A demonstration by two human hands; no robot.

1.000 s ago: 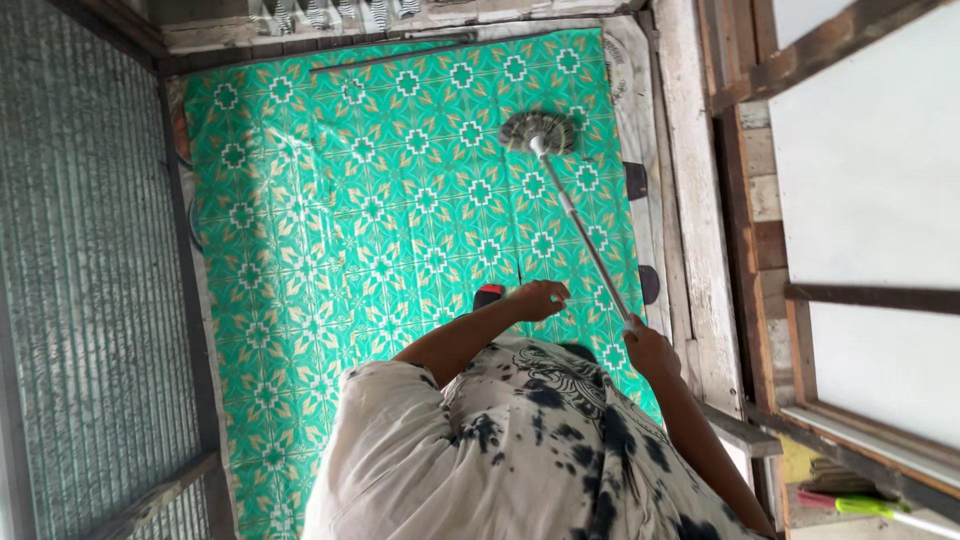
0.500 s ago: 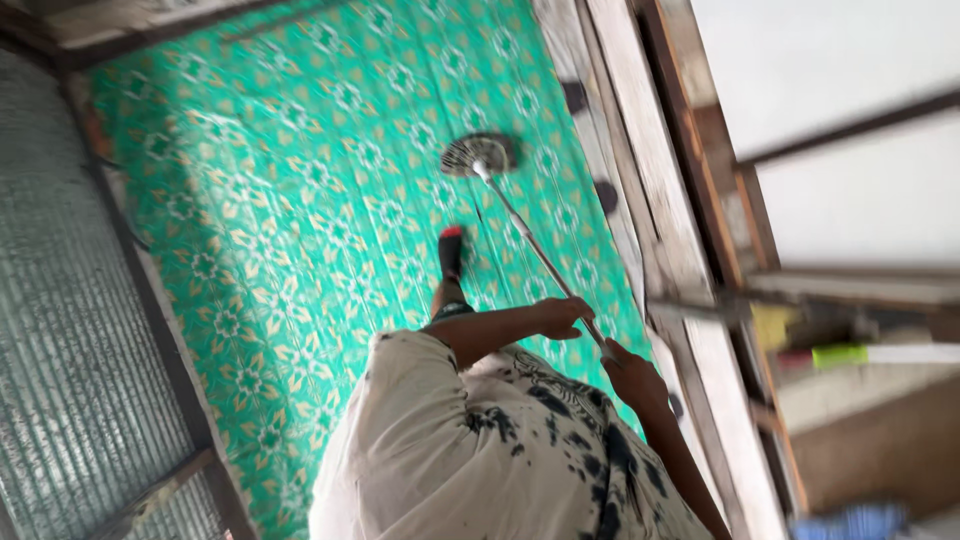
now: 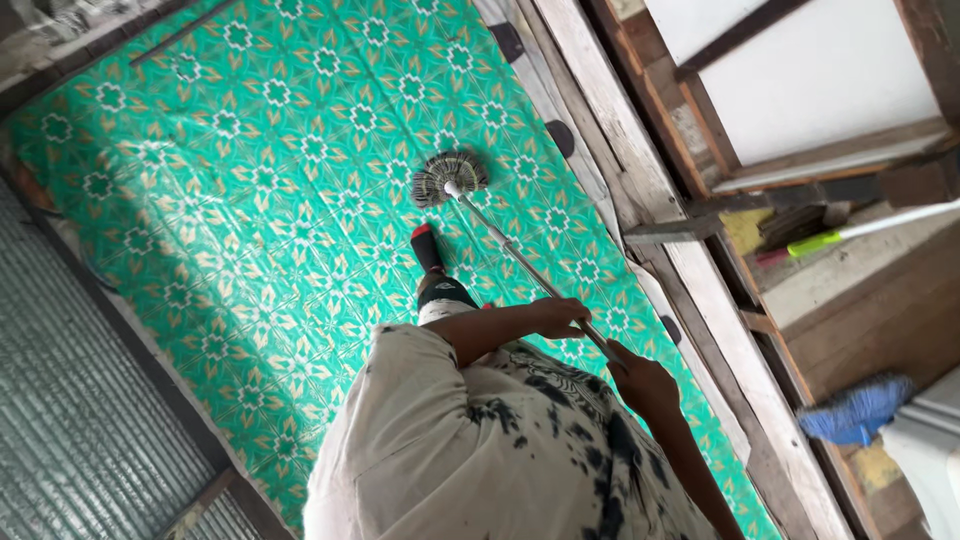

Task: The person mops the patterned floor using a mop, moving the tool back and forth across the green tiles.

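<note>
We grip the mop handle [image 3: 520,262] with both hands: right hand [image 3: 640,378] clenched nearest us, left hand [image 3: 560,316] closed around it just ahead. Past them our foot [image 3: 432,262] stands on the green patterned floor [image 3: 240,200]. Farther out, the mop head [image 3: 450,177] seems pressed flat, near the floor's wooden edge [image 3: 640,170].

Both hands close around the thin metal handle of a round grey string mop [image 3: 450,177]: the left hand [image 3: 560,315] higher up the pole, the right hand [image 3: 640,380] just behind it. The mop head rests on the green patterned vinyl floor [image 3: 250,200]. A blue mop head [image 3: 855,410] lies beyond the wooden sill [image 3: 720,340].
</note>
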